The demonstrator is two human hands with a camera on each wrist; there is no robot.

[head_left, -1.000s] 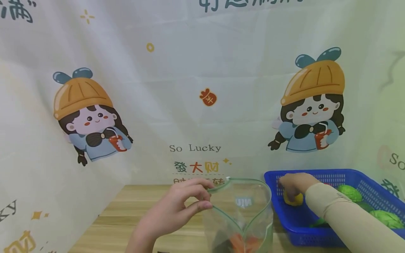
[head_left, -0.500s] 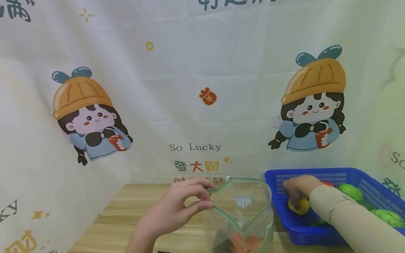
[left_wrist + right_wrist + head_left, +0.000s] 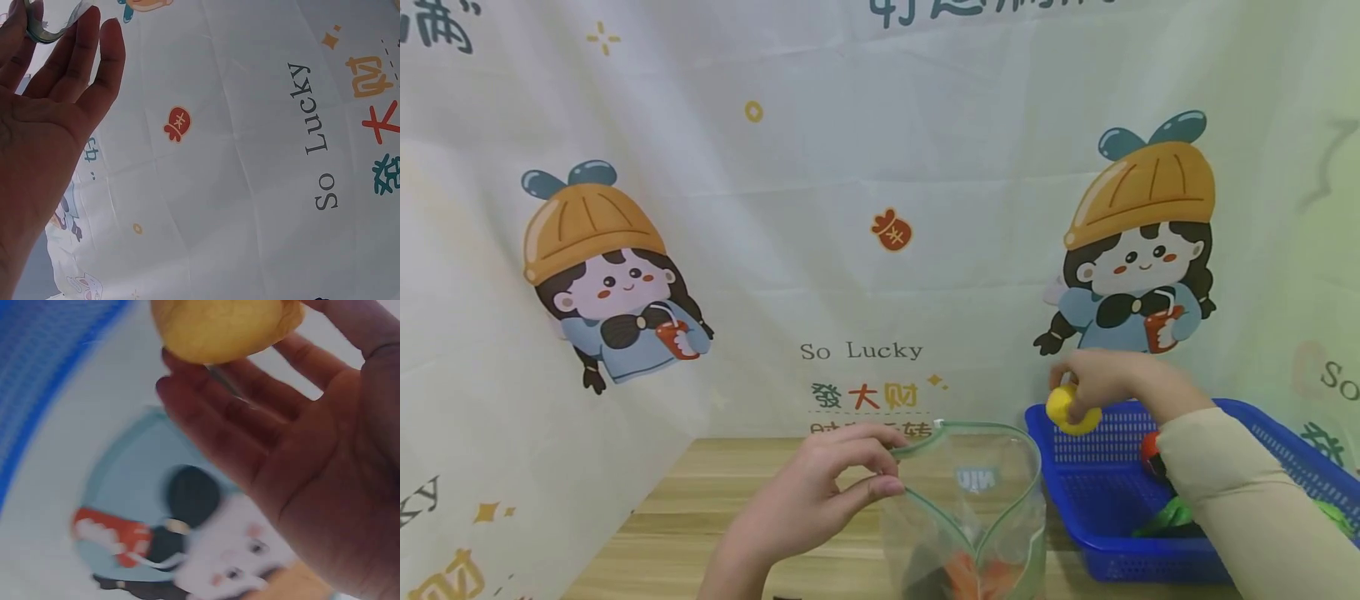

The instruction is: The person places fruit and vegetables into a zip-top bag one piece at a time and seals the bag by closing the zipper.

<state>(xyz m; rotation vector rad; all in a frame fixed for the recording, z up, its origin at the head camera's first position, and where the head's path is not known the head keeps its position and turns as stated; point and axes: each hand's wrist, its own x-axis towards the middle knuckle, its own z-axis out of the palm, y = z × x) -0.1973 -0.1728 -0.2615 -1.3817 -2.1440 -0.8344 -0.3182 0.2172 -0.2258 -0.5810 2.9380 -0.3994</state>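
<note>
My left hand (image 3: pixel 816 492) pinches the green-edged rim of a clear zip bag (image 3: pixel 898 525) between thumb and fingers. The bag stands with its mouth spread, and orange pieces (image 3: pixel 981 575) and something dark show inside. In the left wrist view the fingers of my left hand (image 3: pixel 47 119) curl at a small part of that rim. My right hand (image 3: pixel 1101 383) holds a yellow fruit, lemon-like in shape (image 3: pixel 1071 410), above the left back edge of the blue basket (image 3: pixel 1120 557). From the right wrist view, the lemon (image 3: pixel 219 328) sits at the fingertips of my right hand (image 3: pixel 300 437).
Inside the basket lie a red item (image 3: pixel 1150 450) and green leafy-looking pieces (image 3: pixel 1168 517), partly covered by my right sleeve (image 3: pixel 1232 467). The wooden tabletop (image 3: pixel 700 508) extends left of the bag. A printed white cloth (image 3: pixel 820 275) hangs behind and at the sides.
My right hand has lifted the lemon up out of the basket and a little to the left. My left hand and the bag have stayed in place.
</note>
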